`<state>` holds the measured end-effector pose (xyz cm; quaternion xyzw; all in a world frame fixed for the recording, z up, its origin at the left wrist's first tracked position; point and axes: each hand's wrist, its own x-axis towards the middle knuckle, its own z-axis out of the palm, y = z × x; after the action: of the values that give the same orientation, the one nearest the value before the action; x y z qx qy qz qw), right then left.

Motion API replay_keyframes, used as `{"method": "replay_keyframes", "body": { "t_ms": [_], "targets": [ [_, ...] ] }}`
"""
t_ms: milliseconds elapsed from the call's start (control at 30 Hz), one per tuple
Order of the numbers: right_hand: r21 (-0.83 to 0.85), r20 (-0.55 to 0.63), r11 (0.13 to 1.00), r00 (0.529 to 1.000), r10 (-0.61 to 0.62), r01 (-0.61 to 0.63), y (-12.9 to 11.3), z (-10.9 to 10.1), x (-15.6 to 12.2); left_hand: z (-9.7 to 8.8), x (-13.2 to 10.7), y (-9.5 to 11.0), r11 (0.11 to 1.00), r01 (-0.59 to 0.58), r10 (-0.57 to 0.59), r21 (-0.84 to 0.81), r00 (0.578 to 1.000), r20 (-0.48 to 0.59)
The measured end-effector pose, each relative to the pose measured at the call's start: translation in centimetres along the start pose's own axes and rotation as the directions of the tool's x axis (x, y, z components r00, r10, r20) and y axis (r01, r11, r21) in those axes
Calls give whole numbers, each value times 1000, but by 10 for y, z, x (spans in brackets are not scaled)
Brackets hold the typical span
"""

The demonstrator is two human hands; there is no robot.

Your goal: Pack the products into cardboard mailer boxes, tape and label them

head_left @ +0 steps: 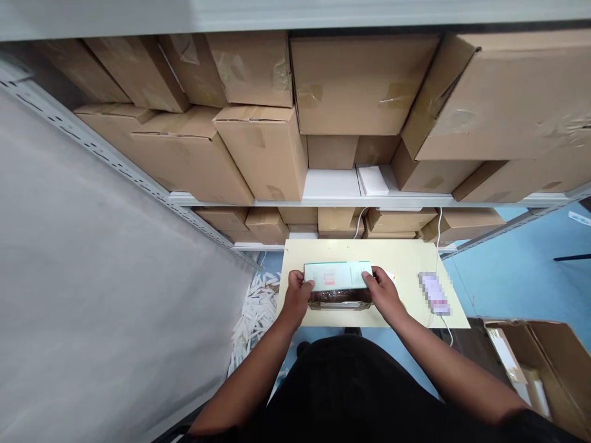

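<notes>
A flat, pale green printed box [338,275] is held level between my two hands. My left hand [298,295] is closed on its left end, thumb on top. On the right end, my right hand [383,292] grips it the same way, thumb over the upper face. Directly below and nearer to me is a small brown carton [340,304] with shiny clear tape or film on it. It rests on the pale yellow tabletop [360,251]. Whether the green box touches the carton, I cannot tell.
A phone [434,293] with a white cable lies at the table's right. Shelves beyond carry several cardboard boxes [364,86] and a small white box [373,180]. White paper strips [256,314] litter the floor at left. An open carton [545,363] stands at lower right.
</notes>
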<state>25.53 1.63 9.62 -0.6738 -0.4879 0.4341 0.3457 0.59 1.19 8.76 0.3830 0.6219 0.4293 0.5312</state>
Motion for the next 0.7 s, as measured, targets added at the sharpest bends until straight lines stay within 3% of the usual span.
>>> {"method": "replay_keyframes", "body": {
  "t_ms": [200, 367, 567, 700],
  "targets": [
    [-316, 42, 948, 999, -32, 44, 32, 1, -22, -6, -6, -40, 961, -35, 19, 276, 998, 59],
    [-474, 76, 878, 996, -37, 69, 41, 3, -22, -6, -10, -45, 926, -41, 5, 375, 995, 98],
    [-560, 148, 828, 984, 104, -3, 53, 0, -16, -1, -6, -50, 872, 25, -99, 489, 987, 126],
    [-577, 189, 817, 971, 148, -12, 66, 4, -12, -1, 2, -62, 832, -101, 44, 546, 992, 116]
  ]
}}
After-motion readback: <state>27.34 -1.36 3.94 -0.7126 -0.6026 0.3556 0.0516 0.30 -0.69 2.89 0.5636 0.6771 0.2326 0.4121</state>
